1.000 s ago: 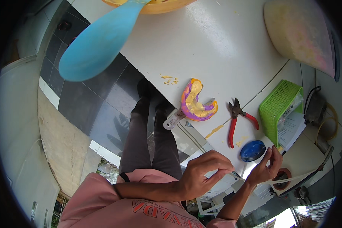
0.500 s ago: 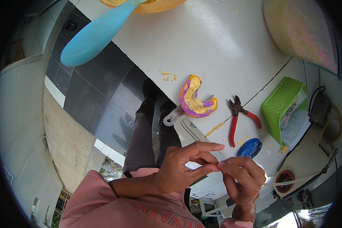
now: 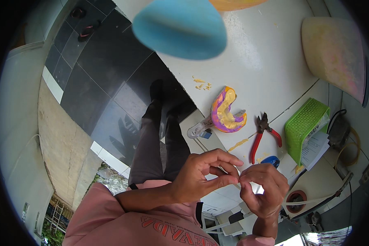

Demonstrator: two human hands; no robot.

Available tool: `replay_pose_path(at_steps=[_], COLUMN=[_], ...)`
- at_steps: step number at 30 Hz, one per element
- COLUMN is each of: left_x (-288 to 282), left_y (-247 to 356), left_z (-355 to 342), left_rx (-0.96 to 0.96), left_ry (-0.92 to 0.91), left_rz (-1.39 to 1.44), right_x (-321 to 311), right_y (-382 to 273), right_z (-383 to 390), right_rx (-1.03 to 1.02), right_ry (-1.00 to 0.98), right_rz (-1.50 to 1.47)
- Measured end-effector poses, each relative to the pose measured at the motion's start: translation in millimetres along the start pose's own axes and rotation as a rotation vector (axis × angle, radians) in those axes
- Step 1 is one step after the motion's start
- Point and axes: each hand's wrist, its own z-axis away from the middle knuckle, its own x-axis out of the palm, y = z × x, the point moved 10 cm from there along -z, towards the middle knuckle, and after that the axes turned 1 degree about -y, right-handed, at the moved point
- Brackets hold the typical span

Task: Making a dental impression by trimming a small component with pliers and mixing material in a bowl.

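Two bare hands meet fingertip to fingertip over the near side: one left hand (image 3: pixel 209 174), its index finger and thumb spread at the tips, and one right hand (image 3: pixel 263 186), finger and thumb curled close together. Whether either grip pinches anything I cannot tell; whatever lies between the tips is too small. Just beyond the right hand sits one round blue dish (image 3: pixel 271 161), glossy, partly hidden by the fingers. Next, on the white desk (image 3: pixel 250 61), lies one pair of pliers (image 3: pixel 257 148), dark-headed, its two red handles splayed toward the near side. To their left rests one horseshoe-shaped mould (image 3: pixel 223 110), creamy yellow inside, purple and orange along the rim, with one grey handle (image 3: pixel 199 129) reaching near-left past the desk edge. Right of the pliers stands one green basket (image 3: pixel 305 123) holding papers. Farther back are one cluster of yellow crumbs (image 3: pixel 201 84), one pale container (image 3: pixel 332 57) at right, and one blurred turquoise blade (image 3: pixel 180 30).
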Motion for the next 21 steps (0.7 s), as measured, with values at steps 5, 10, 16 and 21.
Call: replay_pose_path(at_steps=[5,10,16,21], left_x=[22,31,32,29], left_y=[3,-1,0,-1], left_z=[0,3,4,4], left_rx=[0.279,0.393,0.379,0.359], left_ry=[-0.052,-0.055,-0.064,-0.052], left_rz=[-0.339,-0.442,-0.453,-0.417], right_x=[-23,-18,-11,-9], right_y=[-7,-10,-14,-12], right_z=[-29,-43,-53,-55], right_rx=[-0.058,-0.117,-0.138,-0.129], right_ry=[0.313,0.382,0.324,0.310], right_rz=[0.251,0.394,0.431,0.435])
